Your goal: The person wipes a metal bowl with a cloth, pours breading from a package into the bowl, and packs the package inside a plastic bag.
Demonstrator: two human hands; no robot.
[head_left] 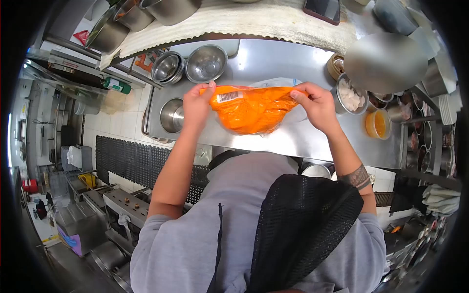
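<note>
An orange plastic bag [254, 111] with a barcode label near its upper left corner is stretched between my two hands above the steel counter. My left hand [199, 103] pinches its upper left corner between thumb and fingers. At the opposite upper corner, my right hand [312, 103] grips it the same way. The bag sags in the middle and looks full, but its contents cannot be made out. Behind it lies a clear plastic bag [294, 115], partly hidden.
Steel bowls [206, 63] stand at the back left, with a steel pot [172, 115] nearer. To the right are a container of white pieces [351, 95] and a tub of orange liquid [378, 124]. A shelf [234, 19] overhangs the counter [322, 141], holding a phone [322, 10].
</note>
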